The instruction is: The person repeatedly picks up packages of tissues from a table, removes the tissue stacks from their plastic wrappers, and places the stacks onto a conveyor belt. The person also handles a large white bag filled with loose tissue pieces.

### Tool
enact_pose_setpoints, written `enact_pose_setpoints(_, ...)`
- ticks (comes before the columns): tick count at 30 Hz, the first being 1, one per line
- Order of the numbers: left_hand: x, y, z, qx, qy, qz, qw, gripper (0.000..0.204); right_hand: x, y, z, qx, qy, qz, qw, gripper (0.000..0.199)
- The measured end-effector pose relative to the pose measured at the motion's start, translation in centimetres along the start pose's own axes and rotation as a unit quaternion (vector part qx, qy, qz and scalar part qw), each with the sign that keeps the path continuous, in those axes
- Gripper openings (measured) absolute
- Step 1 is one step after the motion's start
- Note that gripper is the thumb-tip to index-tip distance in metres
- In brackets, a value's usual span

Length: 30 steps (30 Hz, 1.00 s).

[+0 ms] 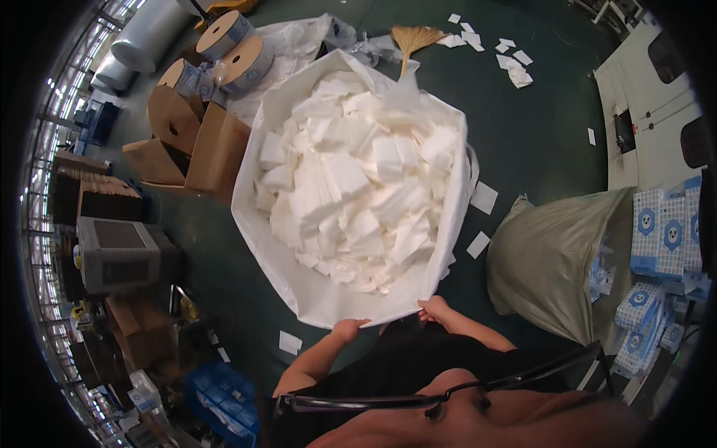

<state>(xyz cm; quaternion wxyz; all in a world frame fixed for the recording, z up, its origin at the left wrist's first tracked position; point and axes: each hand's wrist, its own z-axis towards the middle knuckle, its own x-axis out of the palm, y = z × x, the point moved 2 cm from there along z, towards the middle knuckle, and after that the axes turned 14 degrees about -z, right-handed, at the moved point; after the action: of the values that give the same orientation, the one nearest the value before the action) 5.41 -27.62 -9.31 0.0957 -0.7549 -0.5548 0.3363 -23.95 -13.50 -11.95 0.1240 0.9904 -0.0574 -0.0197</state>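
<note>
A large white sack (250, 175) stands wide-mouthed in front of me, filled with a heap of folded white tissues (336, 179). My left hand (349, 328) is closed on the near rim of the sack, left of its middle. A short way to the right, my right hand (435, 309) pinches the same rim, its fingers curled over the edge. Between the two hands the rim is drawn fairly straight. The sack's underside is hidden from here.
A broom (412, 45) lies beyond the sack, near scattered white sheets (515, 63). Left are an open cardboard box (216, 149) and large reels (246, 63). To the right sit a greenish sack (556, 254), blue-and-white packs (665, 231) and a pale machine (650, 97).
</note>
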Motion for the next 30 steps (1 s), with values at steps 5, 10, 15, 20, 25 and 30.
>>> enact_pose_setpoints(5,3.5,-0.6,0.6,0.019,-0.044,-0.001,0.999,0.047,-12.0,3.9,6.3,-0.073,-0.454,-0.084,0.884,0.103)
enact_pose_setpoints(10,5.7,-0.8,-0.7,0.036,-0.074,0.016,0.996,0.041,-16.2,12.4,8.1,-0.022,-0.280,-0.059,0.958,0.092)
enact_pose_setpoints(15,5.4,1.0,-1.0,0.043,-0.093,0.031,0.994,0.048,-18.1,10.6,8.1,-0.041,-0.352,-0.253,0.900,0.041)
enact_pose_setpoints(20,5.1,-0.6,-2.4,0.054,-0.130,-0.052,0.989,0.043,-21.6,0.4,-4.4,-0.046,-0.360,-0.344,0.866,0.038)
enact_pose_setpoints(25,1.1,-0.5,-2.3,0.004,-0.070,-0.045,0.997,0.060,-17.1,-3.5,-2.9,-0.059,-0.349,-0.075,0.932,0.029)
enact_pose_setpoints(30,-9.4,3.6,-5.3,-0.132,-0.581,-0.016,0.803,0.106,-7.7,-7.9,-6.8,-0.253,-0.321,-0.065,0.910,0.027)
